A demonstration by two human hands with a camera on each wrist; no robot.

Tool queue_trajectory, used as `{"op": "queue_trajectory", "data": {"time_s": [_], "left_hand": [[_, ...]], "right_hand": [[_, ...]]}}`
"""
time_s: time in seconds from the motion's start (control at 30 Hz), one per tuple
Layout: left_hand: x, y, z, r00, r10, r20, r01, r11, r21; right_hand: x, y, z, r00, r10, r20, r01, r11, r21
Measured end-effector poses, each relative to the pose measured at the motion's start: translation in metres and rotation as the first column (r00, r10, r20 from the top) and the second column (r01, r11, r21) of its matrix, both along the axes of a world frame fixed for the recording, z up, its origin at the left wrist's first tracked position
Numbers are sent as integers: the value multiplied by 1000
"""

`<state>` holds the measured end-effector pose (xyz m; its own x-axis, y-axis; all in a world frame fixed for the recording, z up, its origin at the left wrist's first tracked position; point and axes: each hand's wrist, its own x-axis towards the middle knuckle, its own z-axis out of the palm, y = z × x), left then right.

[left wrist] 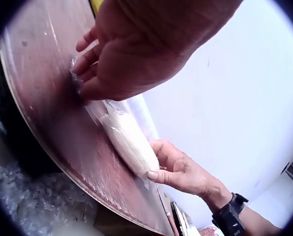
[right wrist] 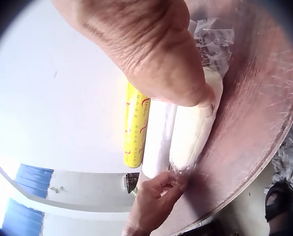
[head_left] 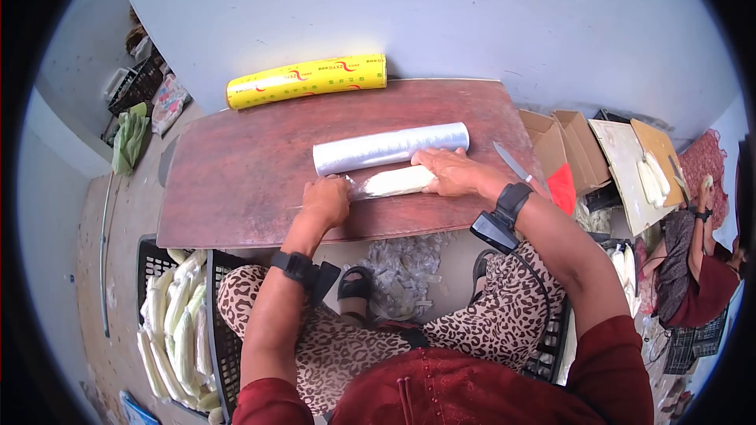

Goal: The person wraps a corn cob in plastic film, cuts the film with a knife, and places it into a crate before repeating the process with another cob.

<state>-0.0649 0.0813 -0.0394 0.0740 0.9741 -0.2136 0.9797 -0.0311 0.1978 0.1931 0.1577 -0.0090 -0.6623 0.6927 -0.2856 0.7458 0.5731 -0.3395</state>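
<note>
A long, pale vegetable [head_left: 395, 182] wrapped in clear film lies on the reddish-brown table, in front of a roll of cling film [head_left: 390, 147]. My right hand [head_left: 449, 171] grips its right end, the thumb [right wrist: 205, 109] on the near side and the fingers behind. At the other end my left hand [head_left: 325, 201] pinches the gathered plastic film [right wrist: 177, 169] between thumb and fingers. Loose crinkled film [right wrist: 213, 42] sticks out past the right hand in the right wrist view.
A yellow printed roll [head_left: 307, 82] lies along the table's back edge. The knife [head_left: 512, 160] rests at the right edge. Black crates [head_left: 220, 299] with pale vegetables stand at the left, crumpled film [head_left: 398, 271] below. Cardboard boxes [head_left: 579, 149] and another person [head_left: 697, 267] are at right.
</note>
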Motion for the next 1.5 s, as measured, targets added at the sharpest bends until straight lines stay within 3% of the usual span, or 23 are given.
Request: {"op": "queue_trajectory", "data": {"time_s": [0.1,0.3,0.43,0.53,0.63,0.73,1.07,1.23,1.33,1.43,1.5], "left_hand": [[-9,-2,4,999,32,-11,-33,999,-21],[-29,-4,11,980,156,-126,-167,983,-79],[-38,-7,12,951,282,-128,-290,955,-53],[-41,-11,7,936,345,70,-345,938,-13],[-53,-7,-18,919,363,152,-372,928,34],[-50,-9,-24,910,311,275,-326,945,11],[-37,-15,-16,936,309,168,-312,950,-10],[-51,-21,-8,916,394,76,-396,918,15],[-48,-28,-8,914,280,294,-315,946,79],[-36,-32,-17,957,67,282,-138,961,241],[-29,-30,-23,975,57,213,-119,950,289]], "right_hand": [[-1,-4,12,999,27,21,-26,999,-41],[0,-3,-8,999,43,-19,-40,991,131],[0,-1,-7,1000,18,-24,-16,996,90],[-1,1,-6,1000,5,-20,-4,998,61],[-1,3,-3,1000,2,-18,-1,1000,27],[-3,3,0,1000,5,-23,-5,1000,14],[-5,4,6,999,-17,34,19,998,-67],[-3,7,-4,1000,-23,5,23,998,-50],[-3,8,-1,1000,-9,18,11,998,-68],[-4,7,2,1000,-9,22,11,998,-66],[-5,5,4,999,-19,30,21,998,-66]]}}
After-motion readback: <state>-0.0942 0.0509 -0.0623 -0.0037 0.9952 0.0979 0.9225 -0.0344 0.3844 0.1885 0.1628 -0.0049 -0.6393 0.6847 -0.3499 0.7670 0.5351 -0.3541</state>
